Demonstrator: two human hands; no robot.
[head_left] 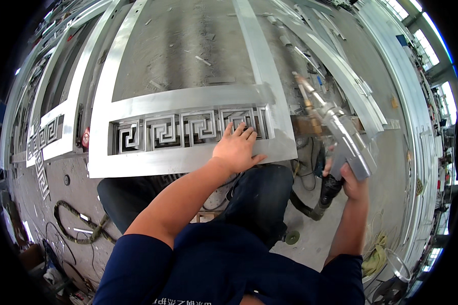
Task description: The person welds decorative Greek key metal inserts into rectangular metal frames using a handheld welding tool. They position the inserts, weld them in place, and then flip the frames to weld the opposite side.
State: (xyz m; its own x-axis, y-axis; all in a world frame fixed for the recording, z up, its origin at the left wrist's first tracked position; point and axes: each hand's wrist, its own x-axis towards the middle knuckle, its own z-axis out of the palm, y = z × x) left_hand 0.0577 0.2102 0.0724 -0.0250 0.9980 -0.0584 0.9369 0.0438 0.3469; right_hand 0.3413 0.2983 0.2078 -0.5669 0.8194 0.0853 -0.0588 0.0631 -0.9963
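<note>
My left hand (236, 148) lies with spread fingers on the right part of a metal fretwork strip (198, 127) of square spirals. That strip sits within the near end of a silvery metal frame (147, 163), whose near edge lies by my knees. In my right hand (352, 182) is a grey handheld welding gun (345, 133), gripped by its handle. Its narrow tip, with a copper-coloured tube beside it, points up and away, to the right of the frame and apart from it. A thick dark hose (310, 211) runs from the handle's bottom.
Another frame with similar fretwork (45, 133) stands at the left. Long metal bars (336, 71) lie at the far right, among scraps. A coiled hose (61, 223) and cables lie on the floor at the left. A small round disc (292, 237) lies near my right leg.
</note>
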